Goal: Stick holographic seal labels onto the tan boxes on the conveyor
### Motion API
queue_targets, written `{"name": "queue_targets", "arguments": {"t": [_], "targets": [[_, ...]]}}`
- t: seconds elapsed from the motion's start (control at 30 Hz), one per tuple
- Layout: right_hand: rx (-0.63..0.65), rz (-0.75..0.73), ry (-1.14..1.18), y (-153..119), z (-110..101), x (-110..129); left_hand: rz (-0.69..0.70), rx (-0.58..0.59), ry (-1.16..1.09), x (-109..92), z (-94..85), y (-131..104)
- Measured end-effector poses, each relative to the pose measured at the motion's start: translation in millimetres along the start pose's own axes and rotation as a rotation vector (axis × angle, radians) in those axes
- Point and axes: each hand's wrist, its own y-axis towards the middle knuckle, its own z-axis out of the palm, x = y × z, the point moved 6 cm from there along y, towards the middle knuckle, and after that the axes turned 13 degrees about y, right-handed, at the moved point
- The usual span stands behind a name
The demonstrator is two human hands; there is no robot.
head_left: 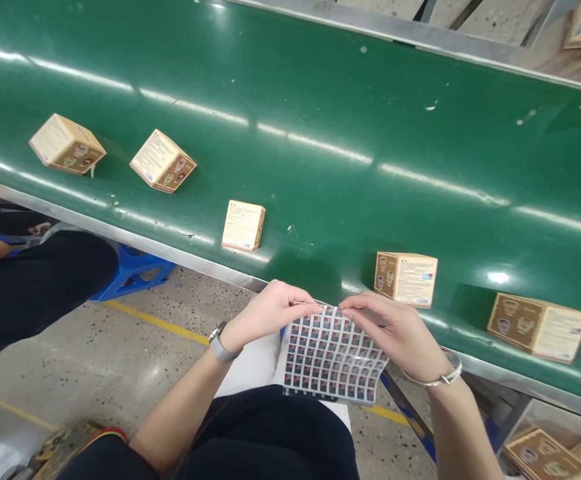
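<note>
A sheet of small stickers, dark and red squares in rows on a pale backing, hangs over my lap. By its upper edge my left hand pinches it, thumb against fingers. My right hand is closed on the same edge a little to the right. Whether a single sticker is between the right fingertips is too small to tell. Just beyond my right hand stands a small brown and cream box, printed with text and a blue-red label. Another box lies ahead of my left hand, apart from it.
A green conveyor belt with a metal edge runs across in front. More boxes sit on it at left and right. At lower right, a bin holds boxes. A person's leg and a blue stool are at left.
</note>
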Motion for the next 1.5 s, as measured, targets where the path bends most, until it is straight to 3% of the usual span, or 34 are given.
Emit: {"name": "queue_targets", "arguments": {"t": [0.13, 0.37, 0.5, 0.6, 0.73, 0.83, 0.93, 1.07, 1.2, 1.5], "targets": [[-0.023, -0.039, -0.069, 1.0, 1.1, 0.0, -0.012, 0.004, 0.011, 3.8, -1.6, 0.0], [-0.134, -0.340, -0.355, 5.9, 16.6, 13.5, -0.041, -0.078, 0.058, 12.7, -5.9, -1.2], [-0.213, -0.374, -0.363, 6.5, 23.4, 18.8, -0.057, -0.136, 0.026, 19.0, -10.9, -3.5], [-0.262, -0.308, -0.209, 6.3, 25.2, 19.1, -0.056, -0.168, 0.040, 22.0, -18.8, -8.2], [-0.475, 0.004, 0.283, 19.6, 30.4, -3.1, 0.100, -0.171, 0.343, 20.6, -30.9, -17.1], [-0.635, 0.164, 0.662, 45.5, 51.9, -23.8, 0.295, -0.229, 0.606, 20.8, -36.6, -22.5], [-0.758, 0.221, 0.814, 75.8, 73.4, -36.3, 0.394, -0.284, 0.762, 27.2, -38.3, -22.4], [-0.891, 0.213, 0.857, 97.2, 86.1, -43.6, 0.374, -0.242, 0.827, 39.5, -35.0, -14.2], [-0.972, 0.203, 0.812, 96.7, 85.7, -48.2, 0.376, -0.209, 0.777, 42.2, -30.2, -8.9], [-0.977, 0.182, 0.592, 83.6, 76.2, -47.5, 0.396, -0.145, 0.669, 33.7, -26.7, -8.5]]}}
